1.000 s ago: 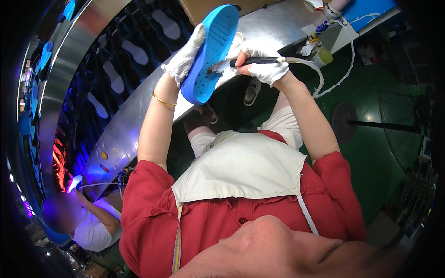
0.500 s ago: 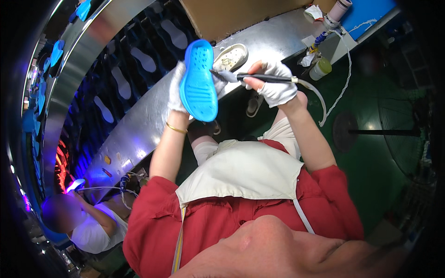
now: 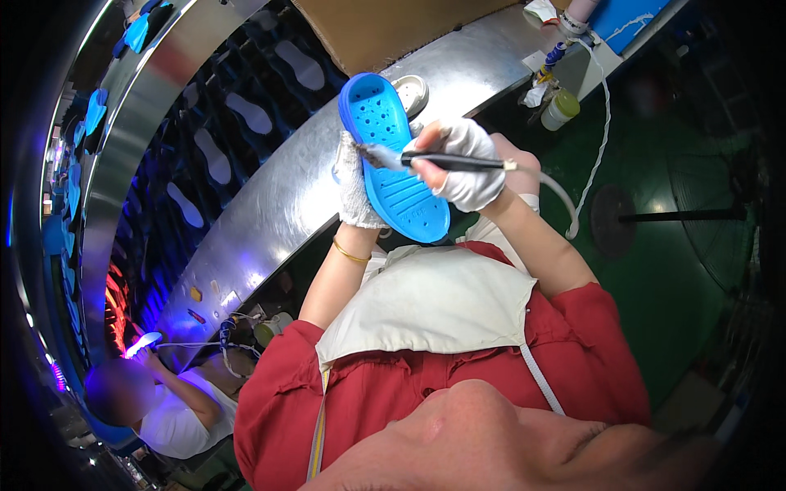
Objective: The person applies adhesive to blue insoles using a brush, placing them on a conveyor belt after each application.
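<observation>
A white-gloved left hand (image 3: 359, 196) grips a blue sole (image 3: 401, 192) by its edge, tilted above the wearer's lap, while the right hand (image 3: 471, 176) pinches a black-handled brush (image 3: 467, 164) between thumb and bare fingertips. Brushwork looks under way, the bristles reaching across the sole's left edge (contact is unclear), though how much of its surface is covered cannot be told. Beyond, a metal counter (image 3: 278, 180) bears a cream shoe (image 3: 411, 94) and a cardboard box (image 3: 393, 29); pale soles (image 3: 213, 155) lie alongside. A co-worker (image 3: 184, 413) sits at lower left, and a fan (image 3: 696, 217) stands over a green floor (image 3: 639, 327).
</observation>
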